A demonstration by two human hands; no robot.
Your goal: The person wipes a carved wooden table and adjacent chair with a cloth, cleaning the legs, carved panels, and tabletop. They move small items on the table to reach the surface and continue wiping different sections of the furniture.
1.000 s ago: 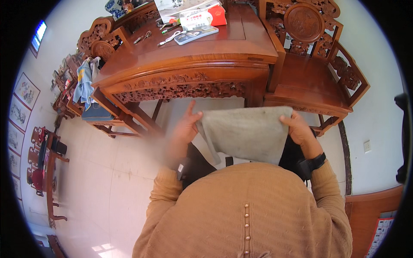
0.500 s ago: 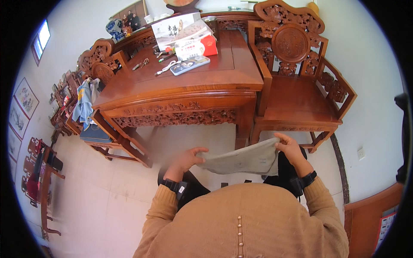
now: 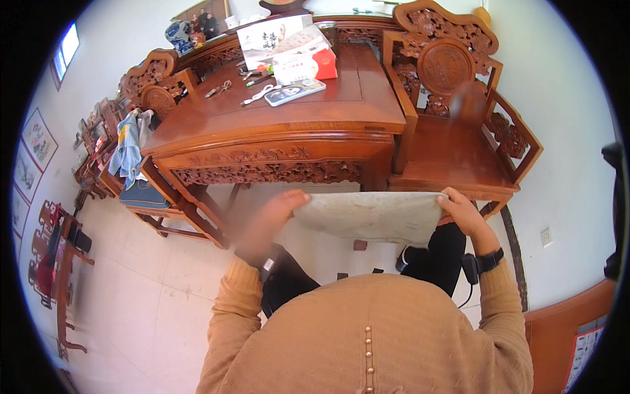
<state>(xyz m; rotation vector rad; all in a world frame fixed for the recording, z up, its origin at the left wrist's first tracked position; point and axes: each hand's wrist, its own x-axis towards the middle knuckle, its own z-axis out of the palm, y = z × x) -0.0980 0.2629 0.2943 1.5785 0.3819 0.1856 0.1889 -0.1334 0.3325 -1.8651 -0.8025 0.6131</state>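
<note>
A pale grey-green cloth (image 3: 374,217) is stretched between my two hands in front of my knees, with its lower edge hanging free. My left hand (image 3: 279,213) pinches its left upper corner between thumb and fingers; a blur covers part of this hand and wrist. At the opposite upper corner, my right hand (image 3: 462,211) grips the cloth with thumb and fingertips. Both wrists wear dark bands. The cloth hangs in the air before the carved wooden table (image 3: 275,131) and hides part of the floor.
On the table lie a phone (image 3: 295,92), a white cable (image 3: 259,96), keys (image 3: 220,89) and several boxes (image 3: 305,65). A carved armchair (image 3: 453,144) stands at the right. Another chair (image 3: 154,98) at the left bears clothes (image 3: 128,148). A white wall (image 3: 551,184) rises at the right.
Both hands have moved up and slightly apart. The cloth, slanted and sagging before, is now spread wider with its upper edge nearly level.
</note>
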